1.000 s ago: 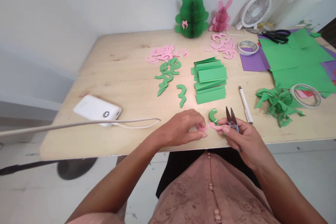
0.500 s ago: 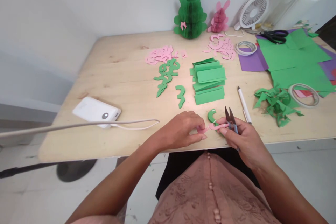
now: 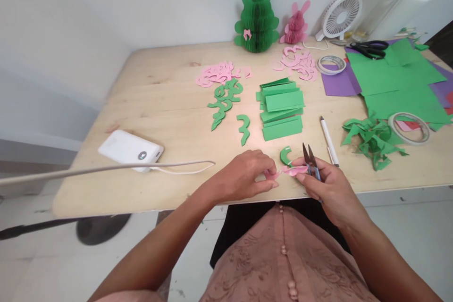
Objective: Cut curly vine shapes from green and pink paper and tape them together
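My left hand [image 3: 253, 174] pinches one end of a small pink paper piece [image 3: 296, 170] near the table's front edge. The other end sits between the fingertips of my right hand [image 3: 323, 181]. That same hand also holds small scissors [image 3: 310, 160], their dark blades pointing away from me. Just beyond the pink paper lies a curved green paper cutout [image 3: 286, 155], partly covered by it. Another wavy green cutout [image 3: 243, 130] rests farther left, beside a stack of folded green paper strips [image 3: 283, 108].
Pink cutouts [image 3: 215, 74] and green scraps [image 3: 377, 144] lie about. A white pen [image 3: 329, 141], tape roll [image 3: 409, 128] and black scissors [image 3: 370, 49] are to the right. A power bank [image 3: 129, 148] with a cable sits left. Paper rabbits [image 3: 257, 23] and a fan [image 3: 341, 16] stand behind.
The pink paper between my hands has turned a little and shows more of its flat face. Both hands stay nearly in place.
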### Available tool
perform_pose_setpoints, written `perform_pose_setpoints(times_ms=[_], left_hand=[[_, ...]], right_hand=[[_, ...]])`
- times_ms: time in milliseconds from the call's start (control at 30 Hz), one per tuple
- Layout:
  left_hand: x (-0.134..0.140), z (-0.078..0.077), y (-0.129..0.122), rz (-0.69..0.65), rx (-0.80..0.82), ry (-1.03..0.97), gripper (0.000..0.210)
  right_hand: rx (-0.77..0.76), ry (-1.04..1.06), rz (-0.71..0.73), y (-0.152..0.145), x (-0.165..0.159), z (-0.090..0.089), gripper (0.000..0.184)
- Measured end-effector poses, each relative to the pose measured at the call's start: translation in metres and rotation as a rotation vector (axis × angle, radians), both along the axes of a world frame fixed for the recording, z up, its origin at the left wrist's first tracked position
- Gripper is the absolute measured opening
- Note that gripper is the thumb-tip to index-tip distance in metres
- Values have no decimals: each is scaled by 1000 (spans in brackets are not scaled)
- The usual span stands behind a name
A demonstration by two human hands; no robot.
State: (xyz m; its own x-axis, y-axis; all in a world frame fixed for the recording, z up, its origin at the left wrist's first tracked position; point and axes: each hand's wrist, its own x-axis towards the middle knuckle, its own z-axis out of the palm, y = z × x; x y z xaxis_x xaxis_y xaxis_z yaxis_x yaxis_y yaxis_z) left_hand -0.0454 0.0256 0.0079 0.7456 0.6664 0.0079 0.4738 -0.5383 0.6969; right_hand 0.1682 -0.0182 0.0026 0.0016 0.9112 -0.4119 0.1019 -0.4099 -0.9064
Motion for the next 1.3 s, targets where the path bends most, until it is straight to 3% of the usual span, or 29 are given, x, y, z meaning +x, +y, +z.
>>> perform_pose_setpoints(times_ms=[267,700,967,1300], left_hand=[[0,4,0,36,-116,7,12],[-6,-2,8,97,-518,-191,20],[-6,-2,11,77,-622,-248,23],[-5,3,13,68,-638,-244,23]], right_hand=[[-18,-23,14,0,2,-2,32],[-7,-61,25,1,3,-2,33],[4,-66,49,1,4,1,30],[56,-90,79,2,2,5,22]])
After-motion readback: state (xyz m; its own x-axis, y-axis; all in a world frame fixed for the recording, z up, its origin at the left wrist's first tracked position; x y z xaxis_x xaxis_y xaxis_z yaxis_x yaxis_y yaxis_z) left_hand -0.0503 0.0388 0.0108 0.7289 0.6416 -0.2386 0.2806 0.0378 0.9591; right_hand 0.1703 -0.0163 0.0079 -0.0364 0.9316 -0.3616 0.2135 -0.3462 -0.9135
